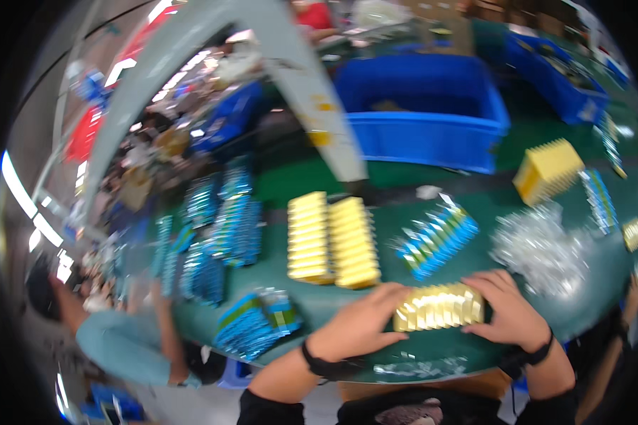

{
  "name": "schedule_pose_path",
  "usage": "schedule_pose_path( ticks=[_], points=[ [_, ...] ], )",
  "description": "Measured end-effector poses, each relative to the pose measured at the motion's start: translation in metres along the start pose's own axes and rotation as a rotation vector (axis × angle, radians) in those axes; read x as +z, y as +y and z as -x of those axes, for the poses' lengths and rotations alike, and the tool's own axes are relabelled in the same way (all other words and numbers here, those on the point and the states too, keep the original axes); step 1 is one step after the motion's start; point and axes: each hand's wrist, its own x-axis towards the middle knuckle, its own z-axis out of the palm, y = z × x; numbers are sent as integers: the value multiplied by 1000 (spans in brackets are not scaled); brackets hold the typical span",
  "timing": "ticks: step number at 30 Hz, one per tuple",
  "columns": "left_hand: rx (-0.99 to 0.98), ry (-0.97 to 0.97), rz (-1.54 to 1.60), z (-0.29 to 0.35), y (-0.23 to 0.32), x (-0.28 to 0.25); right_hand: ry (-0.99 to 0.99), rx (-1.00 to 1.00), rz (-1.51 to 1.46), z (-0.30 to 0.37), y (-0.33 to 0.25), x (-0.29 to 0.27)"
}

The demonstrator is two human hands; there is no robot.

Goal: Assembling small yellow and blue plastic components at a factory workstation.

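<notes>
A shiny yellow ridged block (439, 309), like a row of small gold packs side by side, is near the table's front edge. My left hand (365, 319) closes on its left end and my right hand (506, 308) on its right end, thumbs toward me. Just beyond it lies a bundle of blue packs (438, 241) with a green-yellow band. Two similar yellow ridged stacks stand side by side, the left stack (309, 237) and the right stack (354, 242), ahead of my left hand. To the right of my right hand is a heap of clear plastic wrap (542, 248).
Blue packs (237, 219) lie in several bundles on the left of the green table (404, 185). A large blue bin (425, 138) stands at the back, and a yellow block (548, 170) at right. A grey metal post (305, 85) rises mid-table. Another person (124, 343) sits at left.
</notes>
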Motion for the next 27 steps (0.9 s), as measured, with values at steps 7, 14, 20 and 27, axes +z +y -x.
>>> schedule_pose_path(
  ticks=[7,14,20,27],
  points=[
    [-118,-39,165,2,-2,5,31,23,-13,4,-1,12],
    [-74,56,60,14,11,-2,78,10,24,6,2,17],
    [71,-34,3,87,30,28,123,4,-56,9,0,19],
    [43,255,13,121,9,74,172,-33,-94,13,1,24]
  ],
)
